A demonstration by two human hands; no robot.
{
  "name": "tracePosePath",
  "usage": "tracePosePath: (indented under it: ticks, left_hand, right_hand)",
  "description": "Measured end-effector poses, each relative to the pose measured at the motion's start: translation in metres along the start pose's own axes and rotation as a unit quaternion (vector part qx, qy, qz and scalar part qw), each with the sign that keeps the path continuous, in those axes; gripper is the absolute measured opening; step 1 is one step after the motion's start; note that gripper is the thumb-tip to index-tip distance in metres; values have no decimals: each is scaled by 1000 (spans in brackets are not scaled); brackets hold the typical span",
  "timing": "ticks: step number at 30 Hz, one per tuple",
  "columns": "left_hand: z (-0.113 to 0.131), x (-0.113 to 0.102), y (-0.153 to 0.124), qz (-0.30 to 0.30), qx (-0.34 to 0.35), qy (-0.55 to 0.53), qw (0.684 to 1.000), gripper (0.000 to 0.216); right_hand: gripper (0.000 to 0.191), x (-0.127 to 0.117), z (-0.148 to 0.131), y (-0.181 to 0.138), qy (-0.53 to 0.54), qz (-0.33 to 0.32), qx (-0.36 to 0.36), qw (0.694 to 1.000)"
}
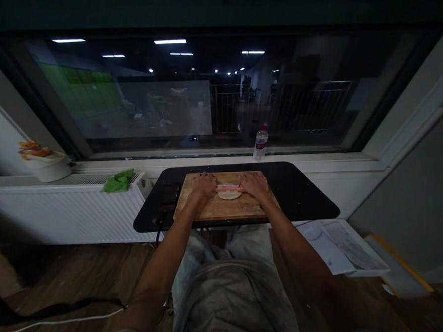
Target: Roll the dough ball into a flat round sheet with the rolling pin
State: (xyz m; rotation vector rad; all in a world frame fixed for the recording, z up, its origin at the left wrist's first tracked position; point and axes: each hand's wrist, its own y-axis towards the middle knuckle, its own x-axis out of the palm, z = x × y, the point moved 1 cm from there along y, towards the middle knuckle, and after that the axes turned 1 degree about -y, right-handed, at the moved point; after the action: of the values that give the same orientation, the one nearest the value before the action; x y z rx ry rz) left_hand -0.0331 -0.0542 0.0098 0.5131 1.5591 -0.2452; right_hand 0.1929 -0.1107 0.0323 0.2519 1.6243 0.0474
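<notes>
A wooden board (222, 211) lies on a small black table (303, 192). On the board sits a flat round of pale dough (229, 194) under a pink rolling pin (228, 187). My left hand (204, 184) rests on the pin's left end, fingers laid flat over it. My right hand (253, 185) presses on the right end the same way. Both forearms reach out from my lap toward the board.
A plastic water bottle (260, 144) stands on the windowsill behind the table. A green cloth (119, 180) lies on the white radiator at left, beside a white bowl (49, 166). Papers (337, 242) lie on the floor at right; a cable (62, 319) runs at lower left.
</notes>
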Motion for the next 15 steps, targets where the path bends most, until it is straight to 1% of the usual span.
tracePosePath:
  ticks: [4, 9, 15]
  left_hand:
    - [1, -1, 0, 5, 22, 18, 1000, 37]
    - [1, -2, -2, -5, 15, 26, 1000, 39]
    - [5, -5, 5, -21, 15, 31, 999, 35]
  right_hand:
    - [41, 0, 4, 13, -7, -19, 0, 1000]
    - [51, 3, 7, 26, 12, -22, 4, 1000]
    - [52, 6, 9, 41, 59, -7, 18, 998]
